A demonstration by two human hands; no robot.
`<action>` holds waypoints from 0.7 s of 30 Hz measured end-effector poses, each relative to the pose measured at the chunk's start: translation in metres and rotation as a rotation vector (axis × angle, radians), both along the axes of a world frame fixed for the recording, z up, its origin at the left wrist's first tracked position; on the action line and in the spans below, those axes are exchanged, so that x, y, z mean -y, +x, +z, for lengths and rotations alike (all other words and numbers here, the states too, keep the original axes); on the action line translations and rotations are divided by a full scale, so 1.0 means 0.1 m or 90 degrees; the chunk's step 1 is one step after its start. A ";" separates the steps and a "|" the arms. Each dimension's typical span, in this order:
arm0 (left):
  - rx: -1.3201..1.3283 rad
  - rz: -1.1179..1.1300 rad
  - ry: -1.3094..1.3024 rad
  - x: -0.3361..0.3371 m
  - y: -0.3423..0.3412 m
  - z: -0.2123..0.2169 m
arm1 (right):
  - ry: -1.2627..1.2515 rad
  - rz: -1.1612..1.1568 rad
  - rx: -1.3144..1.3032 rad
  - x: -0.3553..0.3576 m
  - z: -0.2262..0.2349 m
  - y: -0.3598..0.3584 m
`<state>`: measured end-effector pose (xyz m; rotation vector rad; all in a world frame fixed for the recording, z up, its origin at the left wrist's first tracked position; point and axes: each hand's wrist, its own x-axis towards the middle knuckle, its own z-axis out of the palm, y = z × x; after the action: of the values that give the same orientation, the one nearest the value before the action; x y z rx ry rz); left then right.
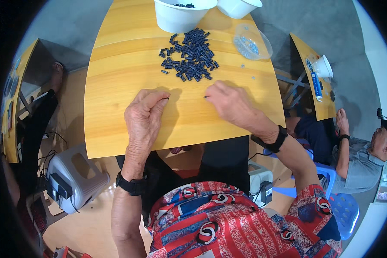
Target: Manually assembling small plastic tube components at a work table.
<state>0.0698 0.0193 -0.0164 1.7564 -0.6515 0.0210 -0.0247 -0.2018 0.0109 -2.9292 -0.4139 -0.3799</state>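
Over the near half of the wooden table (112, 129), my left hand (145, 112) is closed in a pinch. A small dark piece (167, 98) shows at its fingertips, too small to name more exactly. My right hand (230, 103) is closed too, fingers pointing left, with the end of another small dark piece (206, 97) peeking out. The two hands are apart. Beyond them lies a loose pile of small black tube-like parts (193, 56). Most of what each hand grips is hidden by the fingers.
Behind the pile stands a white tub (178, 19) with more black parts, beside a second white container (238, 7). A clear round dish (253, 43) holds small transparent pieces; a few lie loose near it. At right, another person (361, 150) sits by another table (307, 73).
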 end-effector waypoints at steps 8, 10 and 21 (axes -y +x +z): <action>-0.113 -0.093 -0.059 0.33 -0.24 -0.05 | 0.296 -0.199 -0.013 0.39 -0.06 0.03; -0.174 -0.086 -0.085 0.32 -0.23 -0.06 | 0.397 -0.240 -0.064 0.41 -0.07 0.04; -0.322 -0.082 -0.185 0.31 -0.24 -0.06 | 0.497 -0.286 -0.059 0.54 0.11 0.13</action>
<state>0.0461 -0.0121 -0.0224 1.3615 -0.3647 -0.3878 -0.0121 -0.2561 0.0218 -2.2212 0.3501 -0.3510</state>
